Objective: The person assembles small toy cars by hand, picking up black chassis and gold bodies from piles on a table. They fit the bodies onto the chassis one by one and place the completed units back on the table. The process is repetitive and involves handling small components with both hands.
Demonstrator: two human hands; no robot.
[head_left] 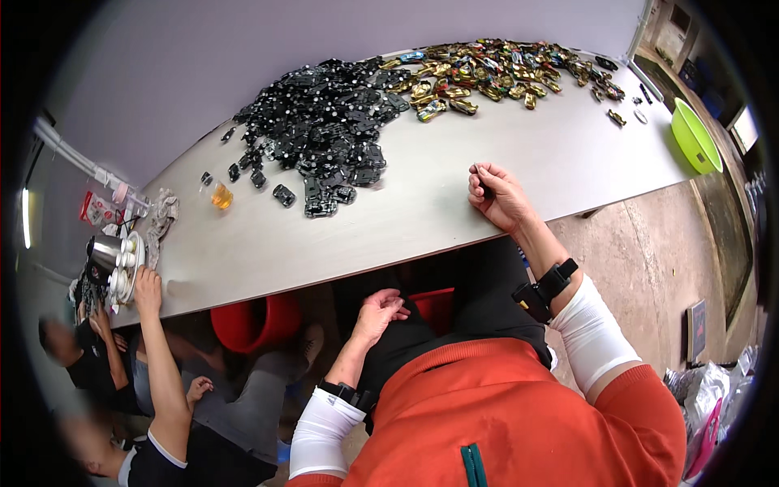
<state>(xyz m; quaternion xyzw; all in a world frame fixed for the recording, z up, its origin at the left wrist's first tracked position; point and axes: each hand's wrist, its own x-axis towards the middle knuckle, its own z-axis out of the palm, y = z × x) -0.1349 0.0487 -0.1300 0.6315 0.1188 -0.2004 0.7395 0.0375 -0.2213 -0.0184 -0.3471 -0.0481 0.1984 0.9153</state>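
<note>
My right hand [497, 197] is closed over the front part of the table, its fingers curled round a small dark piece [487, 191] that is mostly hidden. Down on my lap rests my left hand [378, 315], its fingers loosely bent and apart, holding nothing. Beyond them on the pale table [438, 187] lies a big heap of black toy car bases [324, 122]. To its right spreads a pile of shiny gold toy car bodies [487, 73], some with coloured parts.
A green basin [695, 138] stands at the table's right end. On the left are a cup of orange liquid [221, 196] and a tray with white cups [126, 268]. Another person's hand [148, 288] touches that tray. Below the table edge sits a red bucket [256, 322].
</note>
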